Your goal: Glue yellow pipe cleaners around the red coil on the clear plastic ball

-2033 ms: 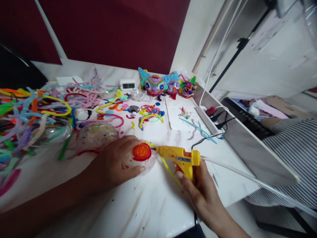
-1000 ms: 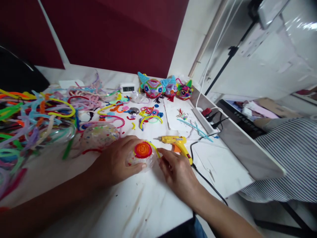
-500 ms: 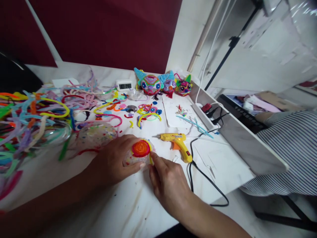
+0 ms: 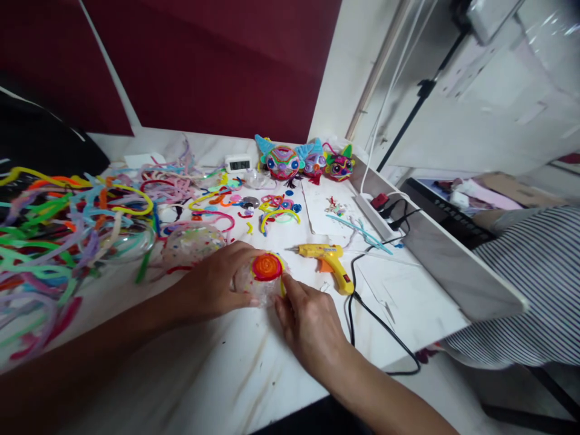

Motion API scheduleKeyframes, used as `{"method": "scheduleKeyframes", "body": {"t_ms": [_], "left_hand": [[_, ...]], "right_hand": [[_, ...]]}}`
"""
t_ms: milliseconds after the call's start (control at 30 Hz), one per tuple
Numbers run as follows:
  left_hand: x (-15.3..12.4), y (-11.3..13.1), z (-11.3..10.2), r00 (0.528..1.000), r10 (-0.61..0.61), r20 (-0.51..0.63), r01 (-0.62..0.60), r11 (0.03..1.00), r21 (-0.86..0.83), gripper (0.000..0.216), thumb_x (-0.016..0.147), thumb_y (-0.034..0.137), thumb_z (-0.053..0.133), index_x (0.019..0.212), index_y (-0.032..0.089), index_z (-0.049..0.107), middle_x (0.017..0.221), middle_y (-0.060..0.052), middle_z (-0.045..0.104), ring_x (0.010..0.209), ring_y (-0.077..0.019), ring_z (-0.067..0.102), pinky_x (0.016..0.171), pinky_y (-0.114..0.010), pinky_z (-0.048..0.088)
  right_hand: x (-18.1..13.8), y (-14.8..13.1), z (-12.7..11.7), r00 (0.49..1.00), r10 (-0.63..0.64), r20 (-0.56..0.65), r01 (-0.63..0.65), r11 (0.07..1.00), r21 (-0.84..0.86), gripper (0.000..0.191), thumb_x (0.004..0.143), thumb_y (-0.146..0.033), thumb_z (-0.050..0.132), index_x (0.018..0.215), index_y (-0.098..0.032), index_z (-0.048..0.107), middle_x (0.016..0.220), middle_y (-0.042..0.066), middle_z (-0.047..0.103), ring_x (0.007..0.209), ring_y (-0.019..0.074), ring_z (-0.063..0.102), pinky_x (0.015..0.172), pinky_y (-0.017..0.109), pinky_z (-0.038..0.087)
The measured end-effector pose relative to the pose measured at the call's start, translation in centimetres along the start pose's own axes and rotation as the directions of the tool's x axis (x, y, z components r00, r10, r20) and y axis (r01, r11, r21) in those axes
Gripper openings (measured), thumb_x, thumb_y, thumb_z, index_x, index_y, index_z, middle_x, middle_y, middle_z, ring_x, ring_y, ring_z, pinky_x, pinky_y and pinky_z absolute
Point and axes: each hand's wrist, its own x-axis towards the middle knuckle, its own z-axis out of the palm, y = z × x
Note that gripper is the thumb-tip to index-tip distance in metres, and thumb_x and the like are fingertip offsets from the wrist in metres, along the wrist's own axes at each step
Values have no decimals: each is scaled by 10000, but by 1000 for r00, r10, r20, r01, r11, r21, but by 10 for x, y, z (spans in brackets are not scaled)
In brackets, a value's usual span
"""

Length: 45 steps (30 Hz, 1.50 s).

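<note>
My left hand point(image 4: 216, 283) grips a clear plastic dome point(image 4: 254, 287) on the white table point(image 4: 190, 374). On the dome sits a red and orange pipe-cleaner spiral point(image 4: 267, 266). My right hand point(image 4: 308, 323) pinches a yellow pipe cleaner point(image 4: 283, 282) and presses it along the spiral's right edge. A yellow glue gun point(image 4: 327, 261) lies on the table just right of the dome, nozzle pointing left, nobody holding it.
A big heap of coloured pipe cleaners point(image 4: 58, 229) fills the left. Three finished pipe-cleaner faces point(image 4: 308, 162) and a small digital clock point(image 4: 238, 163) stand at the back. A power strip point(image 4: 376, 211) lies at the right edge, the gun's black cable point(image 4: 376, 326) trailing forward. Another person's striped sleeve point(image 4: 534, 284) is at right.
My right hand put the glue gun down on the table, then moved left to the dome and took the yellow pipe cleaner by the spiral. My left hand stayed on the dome.
</note>
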Motion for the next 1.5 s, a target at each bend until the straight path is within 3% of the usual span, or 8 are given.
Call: {"method": "scheduleKeyframes", "body": {"t_ms": [233, 467, 633, 733, 1000, 1133, 1267, 1500], "left_hand": [[-15, 27, 27, 987, -113, -111, 130, 978, 160, 524, 838, 440, 849, 1318, 276, 714, 1285, -142, 762, 1219, -435, 759, 1034, -602, 663], [-2, 9, 2, 998, -56, -6, 56, 998, 18, 516, 754, 541, 886, 1168, 279, 724, 1168, -36, 754, 1058, -305, 766, 953, -436, 662], [3, -10, -4, 991, -95, 93, 109, 980, -168, 705, 756, 489, 911, 1382, 265, 677, 1531, -125, 756, 1327, -366, 782, 1081, -491, 670], [2, -9, -2, 983, -120, 141, 145, 973, -181, 791, 787, 448, 890, 1517, 272, 643, 1566, -120, 772, 1400, -386, 777, 1135, -500, 659], [-5, 7, 26, 984, -120, -136, 127, 991, 43, 862, 778, 495, 939, 1552, 232, 664, 1481, -159, 766, 1381, -432, 741, 1211, -567, 630], [-6, 5, 20, 996, -58, -64, 62, 996, 57, 848, 813, 558, 933, 1559, 248, 675, 1441, -140, 736, 1361, -419, 735, 1215, -560, 625], [-6, -12, 11, 1000, 7, -6, -7, 1000, 8, 764, 961, 530, 812, 1655, 285, 605, 1648, -132, 651, 1508, -388, 670, 1309, -522, 565], [-10, -41, 41, 993, 112, -36, -115, 989, -90, 800, 989, 471, 772, 1740, 314, 545, 1754, -112, 613, 1585, -399, 623, 1348, -537, 541]], "right_hand": [[6, 10, -11, 999, 28, 23, -29, 999, 33, 407, 1107, -302, 703, 1426, -63, 786, 952, 172, 886, 839, 359, 860, 723, 387, 566], [5, 22, -12, 1000, -18, -5, 18, 999, 37, 406, 1097, -266, 718, 1463, -103, 784, 1005, 154, 890, 804, 296, 827, 697, 346, 543], [3, 27, -5, 999, -40, -29, 41, 998, 51, 405, 1098, -280, 720, 1482, -162, 771, 1038, 143, 904, 861, 309, 843, 743, 357, 581], [5, 29, -5, 999, -51, -16, 52, 997, 61, 409, 1103, -262, 700, 1492, -156, 768, 1085, 163, 908, 882, 321, 849, 746, 370, 596], [33, 45, -26, 987, -127, 99, 115, 986, 118, 471, 1102, -119, 667, 1561, -169, 761, 1337, 191, 889, 1147, 334, 865, 970, 400, 633], [42, 52, -33, 974, -171, 150, 143, 974, 177, 451, 1103, -124, 724, 1540, -221, 783, 1334, 137, 901, 1173, 298, 868, 1002, 362, 631], [40, 52, -32, 976, -153, 153, 120, 971, 207, 464, 1137, -155, 681, 1595, -191, 750, 1327, 168, 902, 1147, 312, 875, 996, 392, 649], [38, 50, -33, 976, -146, 161, 99, 958, 269, 491, 1116, -145, 715, 1605, -163, 753, 1326, 186, 903, 1150, 347, 878, 1019, 444, 666]]}}
